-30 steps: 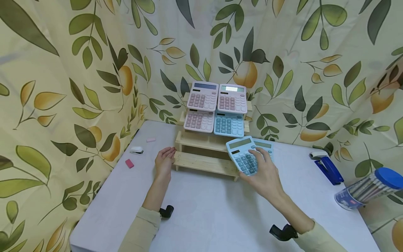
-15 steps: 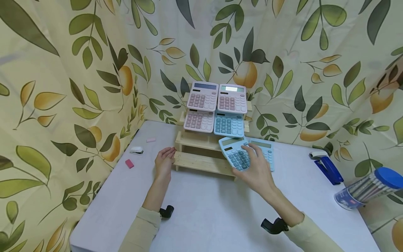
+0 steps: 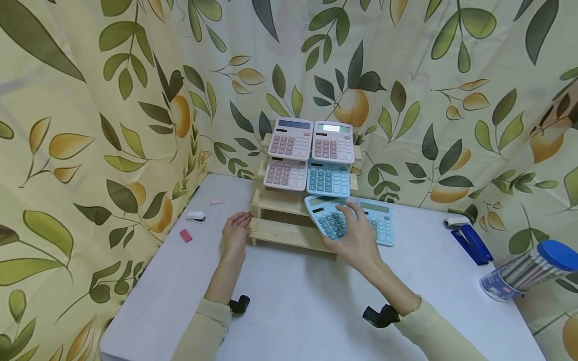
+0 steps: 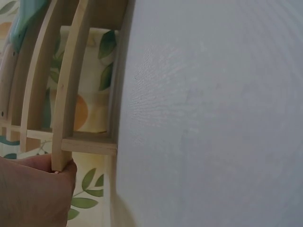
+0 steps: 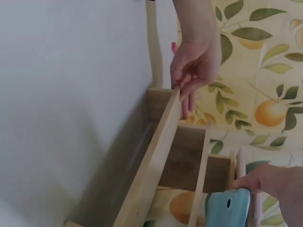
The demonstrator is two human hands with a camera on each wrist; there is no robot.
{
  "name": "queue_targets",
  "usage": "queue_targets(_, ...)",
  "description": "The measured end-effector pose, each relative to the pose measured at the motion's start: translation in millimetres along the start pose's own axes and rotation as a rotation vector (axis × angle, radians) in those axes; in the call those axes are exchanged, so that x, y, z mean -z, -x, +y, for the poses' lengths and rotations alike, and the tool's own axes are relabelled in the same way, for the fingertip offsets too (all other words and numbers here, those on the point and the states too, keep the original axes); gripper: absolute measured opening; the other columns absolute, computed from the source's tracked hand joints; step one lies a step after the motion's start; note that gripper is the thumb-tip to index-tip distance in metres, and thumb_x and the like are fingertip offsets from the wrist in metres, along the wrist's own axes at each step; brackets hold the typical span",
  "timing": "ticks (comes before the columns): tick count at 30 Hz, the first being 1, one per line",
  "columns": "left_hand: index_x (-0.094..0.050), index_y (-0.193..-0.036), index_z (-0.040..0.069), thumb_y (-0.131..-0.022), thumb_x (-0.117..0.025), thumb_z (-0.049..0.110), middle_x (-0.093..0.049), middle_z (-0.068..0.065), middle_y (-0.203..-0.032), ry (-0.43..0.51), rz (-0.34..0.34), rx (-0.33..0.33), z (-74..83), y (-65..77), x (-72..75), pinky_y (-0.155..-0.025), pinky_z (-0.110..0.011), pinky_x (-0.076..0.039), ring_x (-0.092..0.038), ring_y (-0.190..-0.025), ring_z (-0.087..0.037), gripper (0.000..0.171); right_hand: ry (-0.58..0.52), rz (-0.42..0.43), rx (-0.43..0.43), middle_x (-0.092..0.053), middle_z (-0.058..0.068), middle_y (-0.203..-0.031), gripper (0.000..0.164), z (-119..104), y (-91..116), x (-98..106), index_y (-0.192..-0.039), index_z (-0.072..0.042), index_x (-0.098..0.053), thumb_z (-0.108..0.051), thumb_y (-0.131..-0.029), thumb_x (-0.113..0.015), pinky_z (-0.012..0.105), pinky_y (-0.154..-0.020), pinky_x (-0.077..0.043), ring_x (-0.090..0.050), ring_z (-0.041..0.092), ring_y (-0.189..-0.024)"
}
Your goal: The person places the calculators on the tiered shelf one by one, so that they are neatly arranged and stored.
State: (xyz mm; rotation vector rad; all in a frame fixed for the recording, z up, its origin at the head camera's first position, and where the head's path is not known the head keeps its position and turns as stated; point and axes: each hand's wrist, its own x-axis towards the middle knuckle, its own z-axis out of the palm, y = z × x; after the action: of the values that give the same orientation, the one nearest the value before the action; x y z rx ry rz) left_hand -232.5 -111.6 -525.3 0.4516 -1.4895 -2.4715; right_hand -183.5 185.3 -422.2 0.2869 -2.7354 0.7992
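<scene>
My left hand (image 3: 235,234) pinches the left end of the lowest step of a tiered wooden rack (image 3: 289,234); the left wrist view shows its thumb and fingers (image 4: 40,189) at the board's end. My right hand (image 3: 358,244) holds a light blue calculator (image 3: 328,220) by its edges, tilted, over the right part of the lower steps. Another blue calculator (image 3: 383,223) lies on the table just behind that hand. Higher on the rack rest a blue calculator (image 3: 328,179) and several pink ones, such as the pink calculator (image 3: 285,174) beside it.
On the left of the white table (image 3: 280,306) lie a white mini stapler (image 3: 196,216), a red eraser (image 3: 185,235) and a pale pink eraser (image 3: 217,201). To the right are a blue stapler (image 3: 471,244) and a blue-lidded tub of pens (image 3: 526,271). Patterned curtains hang behind.
My right hand has carried the blue calculator leftward, over the rack's lower steps, uncovering more of the calculator on the table. My left hand has stayed in place.
</scene>
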Motion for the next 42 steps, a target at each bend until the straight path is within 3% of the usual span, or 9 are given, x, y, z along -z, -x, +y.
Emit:
queue_targets(18, -0.039, -0.145, -0.015, -0.085, -0.037, -0.030, -0.052, -0.033, -0.146, -0.012, -0.008, -0.003, 0.9, -0.4, 2.2, -0.121, -0.035, -0.041, -0.051, -0.140, -0.039, 0.061, -0.007, 0.010, 0.040, -0.043, 0.021, -0.155, 0.076, -31, -14, -32, -0.142, -0.007, -0.057, -0.032, -0.077, -0.088, 0.071, -0.107, -0.039, -0.048, 0.047, -0.135)
queue_targets(42, -0.043, -0.141, -0.014, -0.086, -0.040, -0.030, -0.053, -0.034, -0.144, -0.010, -0.003, -0.009, -1.1, 1.2, 0.2, -0.119, -0.036, -0.043, -0.053, -0.138, -0.040, 0.058, -0.003, 0.050, 0.039, -0.044, 0.019, -0.153, 0.071, -53, -27, -73, -0.139, -0.007, -0.058, -0.031, -0.079, -0.088, 0.063, -0.101, -0.038, -0.047, 0.050, -0.128)
